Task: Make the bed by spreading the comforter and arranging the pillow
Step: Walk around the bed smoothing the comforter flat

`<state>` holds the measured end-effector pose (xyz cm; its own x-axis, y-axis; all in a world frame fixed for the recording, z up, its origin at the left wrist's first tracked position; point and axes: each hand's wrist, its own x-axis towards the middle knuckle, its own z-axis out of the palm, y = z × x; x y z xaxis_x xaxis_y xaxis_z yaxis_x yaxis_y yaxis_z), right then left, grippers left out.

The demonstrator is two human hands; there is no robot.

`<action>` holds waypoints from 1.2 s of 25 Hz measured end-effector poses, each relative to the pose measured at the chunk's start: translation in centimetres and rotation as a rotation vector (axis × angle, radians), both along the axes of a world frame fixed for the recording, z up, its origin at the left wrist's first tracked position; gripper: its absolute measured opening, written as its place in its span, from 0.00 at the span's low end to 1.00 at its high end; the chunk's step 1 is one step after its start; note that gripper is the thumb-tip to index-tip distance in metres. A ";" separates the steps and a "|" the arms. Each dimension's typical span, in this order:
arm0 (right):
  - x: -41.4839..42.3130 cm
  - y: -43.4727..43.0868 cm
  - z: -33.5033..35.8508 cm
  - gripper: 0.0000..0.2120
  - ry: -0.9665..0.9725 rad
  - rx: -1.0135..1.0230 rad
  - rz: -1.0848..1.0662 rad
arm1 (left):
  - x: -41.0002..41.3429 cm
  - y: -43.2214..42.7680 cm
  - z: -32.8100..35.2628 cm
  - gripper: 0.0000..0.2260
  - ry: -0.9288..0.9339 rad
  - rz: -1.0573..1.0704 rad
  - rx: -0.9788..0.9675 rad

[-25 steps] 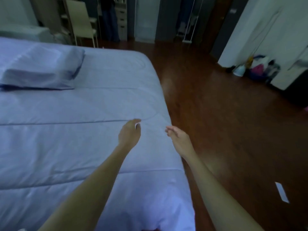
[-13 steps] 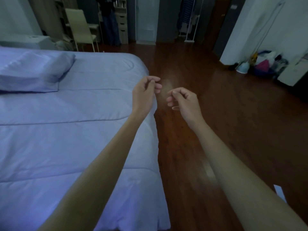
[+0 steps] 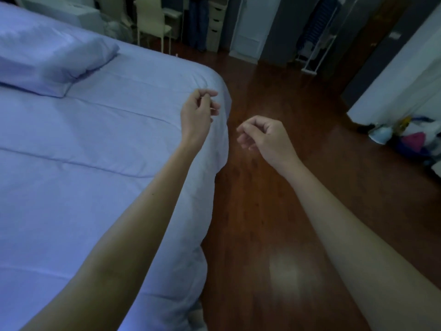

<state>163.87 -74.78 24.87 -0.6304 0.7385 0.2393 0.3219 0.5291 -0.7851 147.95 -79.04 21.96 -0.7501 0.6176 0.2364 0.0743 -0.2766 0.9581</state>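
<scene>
Your left hand (image 3: 198, 113) hangs over the right edge of the bed, close to its far right corner. Its fingers are loosely curled with the thumb near the forefinger, and no fabric shows between them. Your right hand (image 3: 267, 137) is just beside it, out past the bed's edge and above the wooden floor (image 3: 274, 211). Its fingers are curled in the same slack way and it holds nothing. The two hands are apart and neither touches the bedding.

The lavender comforter (image 3: 95, 187) lies spread flat across the bed, its stitched seams running across the width. Its right side drapes over the edge toward the floor, and it bunches slightly at the near right corner. The matching pillow (image 3: 47, 60) rests on top of it at the far left, lying flat with one corner pointing toward the bed's middle.

Beyond the far edge stand a pale chair (image 3: 152, 22) and a drawer unit (image 3: 214, 25). A heap of coloured items (image 3: 410, 137) sits by the wall on your right.
</scene>
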 end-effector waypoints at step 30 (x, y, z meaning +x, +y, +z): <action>-41.7 21.5 -24.9 0.07 -0.190 -0.377 0.769 | -23.0 8.0 -29.5 0.24 0.003 0.630 -1.429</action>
<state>122.14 -53.27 -0.03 -0.9903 0.1010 -0.0950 0.1260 0.3693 -0.9207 124.97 -71.09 -7.57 -0.9653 -0.0793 -0.2487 -0.1745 0.9047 0.3888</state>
